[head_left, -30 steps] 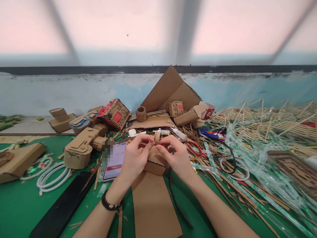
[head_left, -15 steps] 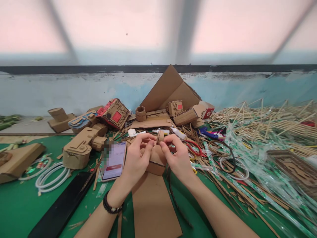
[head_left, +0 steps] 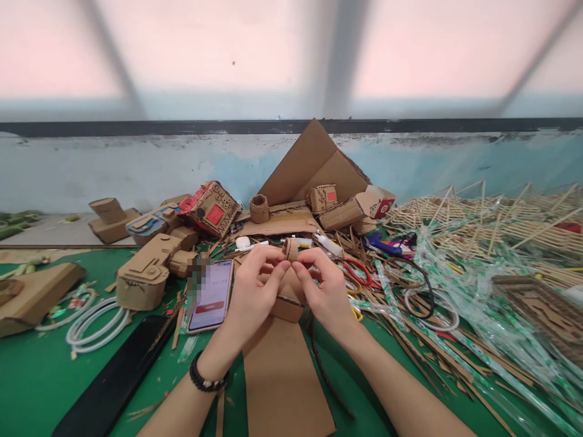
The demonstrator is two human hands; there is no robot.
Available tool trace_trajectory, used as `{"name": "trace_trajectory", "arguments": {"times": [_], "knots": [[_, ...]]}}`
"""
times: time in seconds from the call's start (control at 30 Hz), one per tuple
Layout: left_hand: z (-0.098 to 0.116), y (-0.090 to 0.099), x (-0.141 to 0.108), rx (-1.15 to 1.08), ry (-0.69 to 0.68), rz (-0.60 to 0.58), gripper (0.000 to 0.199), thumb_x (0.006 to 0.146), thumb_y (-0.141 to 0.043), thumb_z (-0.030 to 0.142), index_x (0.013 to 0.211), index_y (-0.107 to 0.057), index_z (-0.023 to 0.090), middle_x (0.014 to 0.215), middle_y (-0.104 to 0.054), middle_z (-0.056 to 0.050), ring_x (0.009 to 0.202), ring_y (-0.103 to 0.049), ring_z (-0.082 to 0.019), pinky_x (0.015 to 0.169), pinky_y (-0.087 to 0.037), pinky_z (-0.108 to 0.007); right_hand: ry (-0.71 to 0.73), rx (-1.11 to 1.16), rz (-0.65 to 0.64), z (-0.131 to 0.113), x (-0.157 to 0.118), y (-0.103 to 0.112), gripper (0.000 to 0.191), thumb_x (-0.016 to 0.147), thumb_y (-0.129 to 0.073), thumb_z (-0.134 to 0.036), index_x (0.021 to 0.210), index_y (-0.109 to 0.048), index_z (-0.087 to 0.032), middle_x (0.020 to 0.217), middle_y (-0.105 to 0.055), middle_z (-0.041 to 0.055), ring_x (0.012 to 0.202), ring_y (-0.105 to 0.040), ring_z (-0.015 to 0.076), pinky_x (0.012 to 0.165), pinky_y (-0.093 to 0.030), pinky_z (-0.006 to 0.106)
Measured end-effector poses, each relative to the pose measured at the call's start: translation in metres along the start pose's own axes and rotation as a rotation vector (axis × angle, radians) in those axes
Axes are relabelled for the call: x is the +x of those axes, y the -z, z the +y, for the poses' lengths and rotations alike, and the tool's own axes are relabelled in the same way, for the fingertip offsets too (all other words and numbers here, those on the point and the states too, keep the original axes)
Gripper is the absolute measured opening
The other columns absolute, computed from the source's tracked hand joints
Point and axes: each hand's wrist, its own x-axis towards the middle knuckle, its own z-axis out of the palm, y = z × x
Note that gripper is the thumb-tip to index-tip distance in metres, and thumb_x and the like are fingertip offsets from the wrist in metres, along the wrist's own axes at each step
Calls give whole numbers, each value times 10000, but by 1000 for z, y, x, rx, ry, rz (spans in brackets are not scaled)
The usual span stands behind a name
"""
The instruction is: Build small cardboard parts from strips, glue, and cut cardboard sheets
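Observation:
A small rolled ring of cardboard strip (head_left: pixel 290 249) is pinched between my two hands at the middle of the view. My left hand (head_left: pixel 257 285) grips it from the left, thumb and fingers closed. From the right, my right hand (head_left: pixel 324 291) pinches the same strip, its thumb tip close to the left one. Just below the fingertips sits a small cardboard box (head_left: pixel 289 308), partly hidden by the hands. Under and in front of it, a flat cardboard sheet (head_left: pixel 286 379) lies on the green table (head_left: pixel 364 394).
A phone (head_left: pixel 211 297) and a long black object (head_left: pixel 118 376) lie left. Cardboard camera models (head_left: pixel 146 261) stand farther left. Glue bottles (head_left: pixel 328 244), red-handled scissors (head_left: pixel 357 271) and cardboard scraps lie beyond and right. Plastic wrap (head_left: pixel 483 303) and a stick structure (head_left: pixel 478 224) fill the right side.
The cardboard strip has turned between my fingers and now shows as a rounder ring. My thumbs have come closer together; the box and sheet stay put.

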Motion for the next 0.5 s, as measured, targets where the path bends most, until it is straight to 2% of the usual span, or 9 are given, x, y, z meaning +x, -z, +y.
{"name": "trace_trajectory", "arguments": {"times": [0.17, 0.33, 0.5], "knots": [[0, 2, 4, -81, 48, 25, 77, 991, -662, 290, 947, -683, 231, 1058, -605, -46, 977, -625, -177, 741, -538, -248, 32, -5, 18, 2, 1, 1, 124, 1010, -625, -300, 953, -710, -229, 982, -720, 61, 878, -672, 191, 630, -520, 273], [-1, 5, 7, -163, 98, 50, 110, 962, -689, 309, 912, -667, 214, 1014, -578, -38, 875, -622, -161, 650, -507, -237, -19, -11, 65, 4, 3, 5, 188, 1025, -616, -347, 951, -743, -229, 958, -735, 62, 859, -672, 196, 633, -524, 283], [-2, 4, 5, -199, 99, 17, 120, 954, -701, 306, 891, -663, 210, 1052, -572, -54, 928, -626, -179, 690, -526, -253, 23, 5, 12, 4, 3, 5, 156, 1003, -655, -367, 1020, -755, -249, 1045, -743, 77, 922, -694, 212, 650, -552, 294]]}}
